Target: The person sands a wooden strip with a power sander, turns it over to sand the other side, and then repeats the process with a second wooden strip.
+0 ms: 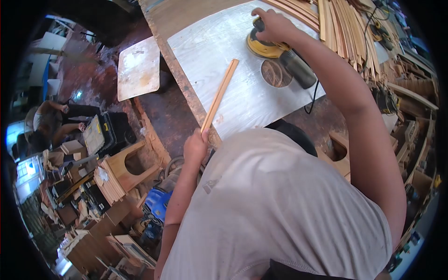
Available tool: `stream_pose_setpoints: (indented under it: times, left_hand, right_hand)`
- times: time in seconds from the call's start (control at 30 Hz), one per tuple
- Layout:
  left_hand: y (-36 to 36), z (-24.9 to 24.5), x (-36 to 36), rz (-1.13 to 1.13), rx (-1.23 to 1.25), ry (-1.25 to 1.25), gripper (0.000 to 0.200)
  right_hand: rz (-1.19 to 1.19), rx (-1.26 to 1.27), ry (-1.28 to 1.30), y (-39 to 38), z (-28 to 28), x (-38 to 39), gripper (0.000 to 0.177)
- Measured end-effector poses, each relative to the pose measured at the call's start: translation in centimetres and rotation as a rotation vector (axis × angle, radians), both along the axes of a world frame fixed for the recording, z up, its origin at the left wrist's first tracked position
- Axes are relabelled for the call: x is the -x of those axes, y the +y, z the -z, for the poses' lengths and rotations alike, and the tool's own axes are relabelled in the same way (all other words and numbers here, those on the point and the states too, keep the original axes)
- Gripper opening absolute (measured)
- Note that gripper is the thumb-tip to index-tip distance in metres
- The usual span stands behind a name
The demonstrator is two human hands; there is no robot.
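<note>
My left hand (pixel 195 145) is closed round the lower end of a narrow wooden strip (pixel 220 95), which slants up across the edge of a pale board. My right hand (pixel 274 25) grips the top of a yellow and black sander (pixel 262 45) with a dark dust canister. The sander rests on the pale board (pixel 210 39), beside a round hole through which wood shows. The board lies on a worn workbench (pixel 175 60).
Long wooden strips (pixel 347 37) are stacked at the upper right. A stained square panel (pixel 139 69) stands left of the bench. Another person (pixel 49 116) sits at the far left near a black case (pixel 114 130). Cut wood and a blue machine (pixel 157 203) lie lower left.
</note>
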State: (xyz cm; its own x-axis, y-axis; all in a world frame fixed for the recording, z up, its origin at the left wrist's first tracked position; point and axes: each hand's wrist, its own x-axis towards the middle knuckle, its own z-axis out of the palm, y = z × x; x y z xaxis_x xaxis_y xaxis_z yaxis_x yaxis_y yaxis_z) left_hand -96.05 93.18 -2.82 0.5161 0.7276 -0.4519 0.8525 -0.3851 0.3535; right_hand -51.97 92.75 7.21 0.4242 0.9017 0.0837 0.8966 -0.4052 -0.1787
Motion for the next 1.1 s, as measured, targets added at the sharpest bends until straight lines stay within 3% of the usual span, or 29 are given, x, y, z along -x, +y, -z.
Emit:
stream_pose_setpoints:
  times: [0.1, 0.17, 0.4, 0.47, 0.73, 0.9, 1.1]
  left_hand:
    - [-1.5, 0.2, 0.0, -0.044, -0.090, 0.045, 0.044]
    - [-2.1, 0.1, 0.0, -0.061, -0.115, 0.074, 0.041]
    - [-3.5, -0.1, -0.4, -0.156, -0.170, 0.062, 0.039]
    - [-3.5, -0.5, -0.7, -0.173, -0.144, 0.042, 0.044]
    - [0.3, -0.2, -1.4, -0.063, -0.106, -0.035, 0.047]
    - [2.4, -0.2, 0.1, -0.110, 0.177, -0.332, 0.036]
    - [3.6, -1.1, 1.4, -0.086, 0.248, -0.723, 0.031]
  right_hand:
    - [-0.040, 0.081, 0.014, -1.2, 0.7, -0.1, 0.060]
    - [-0.099, 0.001, 0.018, -1.7, 0.7, -0.2, 0.053]
    - [-0.231, 0.063, 0.033, -1.5, 0.2, -0.4, 0.058]
    - [-0.252, -0.019, 0.024, -1.9, 0.2, -0.4, 0.054]
    - [-0.098, 0.012, -0.030, -2.1, 0.7, 0.9, 0.061]
    - [0.029, 0.001, -0.071, -2.4, 1.0, 2.9, 0.060]
    - [0.147, 0.024, -0.006, -3.0, 0.4, 5.2, 0.058]
